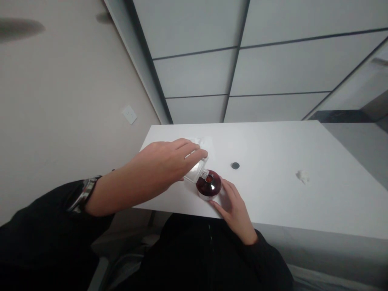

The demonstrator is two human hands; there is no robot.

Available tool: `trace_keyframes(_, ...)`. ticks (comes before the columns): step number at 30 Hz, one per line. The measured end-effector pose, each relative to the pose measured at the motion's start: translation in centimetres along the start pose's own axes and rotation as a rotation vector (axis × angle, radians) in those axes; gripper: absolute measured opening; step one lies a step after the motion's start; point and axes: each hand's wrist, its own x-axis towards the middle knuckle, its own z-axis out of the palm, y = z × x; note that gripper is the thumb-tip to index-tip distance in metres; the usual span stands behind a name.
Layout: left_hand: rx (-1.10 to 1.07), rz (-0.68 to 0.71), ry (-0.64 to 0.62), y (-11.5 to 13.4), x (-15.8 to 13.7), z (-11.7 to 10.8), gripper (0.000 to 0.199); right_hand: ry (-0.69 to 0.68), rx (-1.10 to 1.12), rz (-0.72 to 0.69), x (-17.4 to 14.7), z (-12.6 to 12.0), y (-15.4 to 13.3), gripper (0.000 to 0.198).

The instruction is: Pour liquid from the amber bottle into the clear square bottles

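Note:
My left hand [182,155] is closed around a clear bottle [195,171] tipped on its side. The bottle's threaded neck points right and down, at the top opening of a round, dark red-brown glass bottle [214,185]. I cannot tell whether liquid is flowing. This round bottle stands upright on the white table near its front edge. My right hand [233,204] grips it from the right side, thumb at the front and fingers behind. Just past the round bottle lies a small dark round cap [235,165].
A small white crumpled piece [302,176], perhaps cotton or tissue, lies on the right of the white table [273,202]. Something clear and thin, like plastic film [206,143], lies behind my left hand. Pale panelled doors [194,76] stand behind the table, and a wall is at left.

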Motion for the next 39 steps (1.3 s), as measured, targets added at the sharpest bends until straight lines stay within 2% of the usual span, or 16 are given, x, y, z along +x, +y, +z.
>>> trace_keyframes(12,0.038,0.013,0.000,0.4,0.1,-0.7,0.036,0.012,-0.019,-0.026,-0.1,0.2,0.3,0.068)
trace_keyframes(18,0.060,-0.010,-0.096,0.7,0.4,-1.1,0.039,0.006,-0.017,-0.015,-0.1,0.2,0.0,0.067)
trace_keyframes(39,0.067,0.039,-0.091,0.8,0.8,-1.3,0.039,0.003,-0.007,-0.011,-0.1,0.2,-0.1,0.067)
